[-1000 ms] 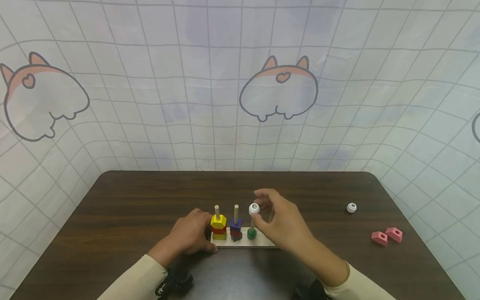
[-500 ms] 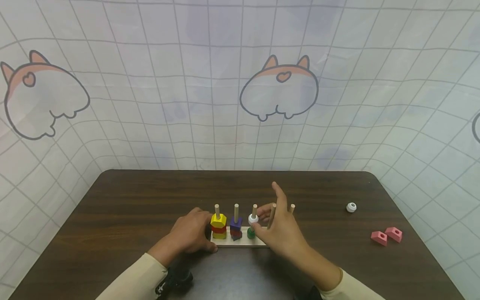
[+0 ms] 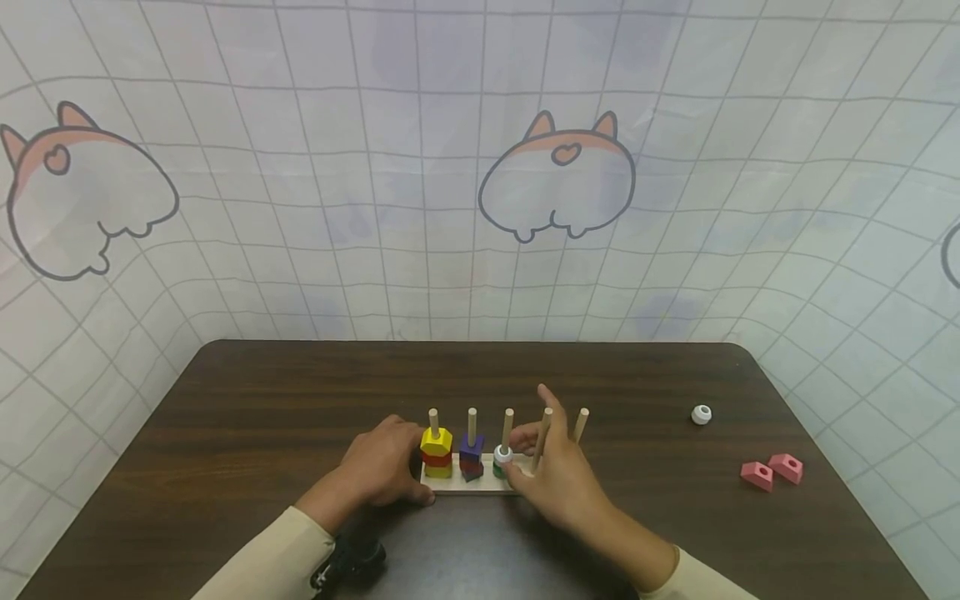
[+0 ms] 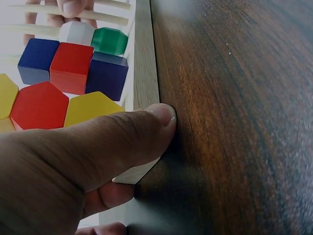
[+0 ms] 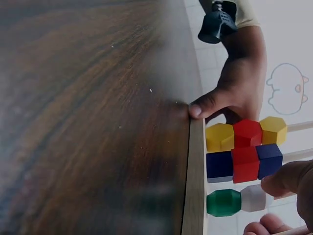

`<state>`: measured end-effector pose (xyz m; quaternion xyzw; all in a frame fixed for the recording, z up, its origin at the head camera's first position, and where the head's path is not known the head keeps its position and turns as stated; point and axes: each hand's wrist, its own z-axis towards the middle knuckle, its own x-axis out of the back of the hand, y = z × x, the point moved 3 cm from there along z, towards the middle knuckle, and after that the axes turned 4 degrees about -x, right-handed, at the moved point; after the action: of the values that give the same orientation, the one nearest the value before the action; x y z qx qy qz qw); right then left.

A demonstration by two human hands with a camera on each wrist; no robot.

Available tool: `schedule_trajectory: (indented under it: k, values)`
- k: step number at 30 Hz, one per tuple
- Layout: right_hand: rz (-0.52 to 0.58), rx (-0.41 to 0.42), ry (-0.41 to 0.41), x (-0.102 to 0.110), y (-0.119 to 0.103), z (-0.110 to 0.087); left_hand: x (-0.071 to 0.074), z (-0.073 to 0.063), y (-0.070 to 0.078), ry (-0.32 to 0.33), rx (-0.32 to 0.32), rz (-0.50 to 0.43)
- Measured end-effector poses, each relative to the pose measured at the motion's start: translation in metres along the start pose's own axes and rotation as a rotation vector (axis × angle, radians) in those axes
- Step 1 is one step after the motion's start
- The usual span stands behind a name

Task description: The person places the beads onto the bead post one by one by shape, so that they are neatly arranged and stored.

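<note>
A pale wooden peg board lies on the table, with upright pegs. My left hand grips its left end, thumb along the near edge. Beside that hand, the first peg bears yellow, red and yellow hexagonal blocks. Blue-purple, red and blue-purple square blocks fill the second. On the third peg, a white bead sits right on a green bead. My right hand holds the white bead between thumb and fingers, its index finger raised. Two pegs near this hand carry no blocks.
A loose white bead lies on the dark wooden table at the right. Nearer are two pink blocks with holes. A white grid-patterned curtain stands behind the table.
My right hand has lowered the white bead down the third peg, from its top onto the green bead. My left hand has stayed on the board's end.
</note>
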<state>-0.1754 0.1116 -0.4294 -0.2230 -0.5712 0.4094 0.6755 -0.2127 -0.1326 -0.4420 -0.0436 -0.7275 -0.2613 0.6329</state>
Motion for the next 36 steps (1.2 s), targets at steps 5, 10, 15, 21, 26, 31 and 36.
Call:
schedule_trajectory:
  k: [5, 10, 15, 21, 26, 31, 36]
  values:
    - [-0.032, 0.014, -0.047, 0.003, 0.003, -0.008, -0.001, 0.0, 0.0, -0.005, 0.009, -0.001]
    - [-0.101, 0.023, -0.145, 0.009, 0.009, -0.019, -0.001, 0.0, 0.0, -0.001, 0.013, 0.001]
    - [-0.17, 0.072, -0.232, 0.019, 0.023, -0.031, 0.0, -0.001, 0.0, 0.002, 0.002, 0.006]
    - [-0.165, 0.13, -0.315, 0.04, 0.04, -0.041, 0.001, -0.001, 0.001, 0.009, -0.013, 0.0]
    - [-0.236, 0.175, -0.3, 0.059, 0.054, -0.042, 0.0, -0.001, 0.0, 0.007, -0.006, 0.002]
    - [-0.293, 0.153, -0.252, 0.081, 0.073, -0.039, 0.0, 0.0, 0.0, 0.007, 0.0, -0.005]
    - [-0.322, 0.044, -0.185, 0.106, 0.092, -0.032, 0.0, 0.0, 0.0, 0.005, 0.005, -0.01]
